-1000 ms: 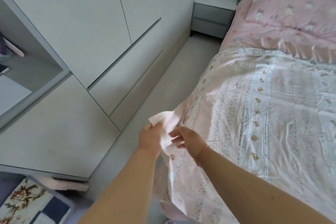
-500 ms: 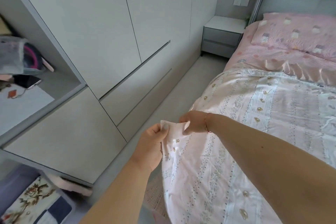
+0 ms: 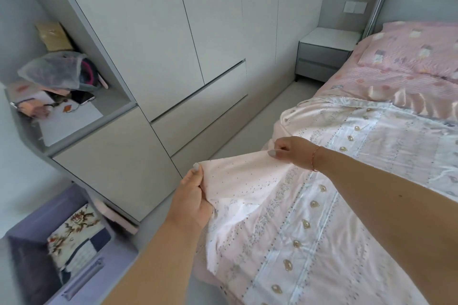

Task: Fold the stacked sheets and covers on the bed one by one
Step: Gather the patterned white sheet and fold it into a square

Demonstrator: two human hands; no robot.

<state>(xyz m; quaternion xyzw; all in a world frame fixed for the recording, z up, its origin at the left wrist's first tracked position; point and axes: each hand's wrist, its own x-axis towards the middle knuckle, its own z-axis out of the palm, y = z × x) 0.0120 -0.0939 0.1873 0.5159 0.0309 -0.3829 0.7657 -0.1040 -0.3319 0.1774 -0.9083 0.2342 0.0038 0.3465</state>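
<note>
A pale pink printed sheet (image 3: 322, 205) with rows of gold motifs lies spread over the bed (image 3: 347, 86). My left hand (image 3: 193, 200) grips its near-left corner, lifted off the mattress. My right hand (image 3: 290, 153) pinches the same left edge farther up the bed, so the edge is stretched between both hands. A pink pillow (image 3: 418, 49) lies at the head of the bed on a pink striped cover (image 3: 386, 82).
A grey wardrobe (image 3: 173, 57) runs along the left, with an open shelf of clutter (image 3: 59, 86). A purple storage box (image 3: 57, 252) holding folded fabrics stands at the lower left. A grey nightstand (image 3: 324, 54) sits beside the headboard. A narrow floor aisle (image 3: 267, 116) separates bed and wardrobe.
My hands, close together on the corner a second ago, have spread apart. The right hand slid up the sheet's edge while the left kept the corner, and the view rose.
</note>
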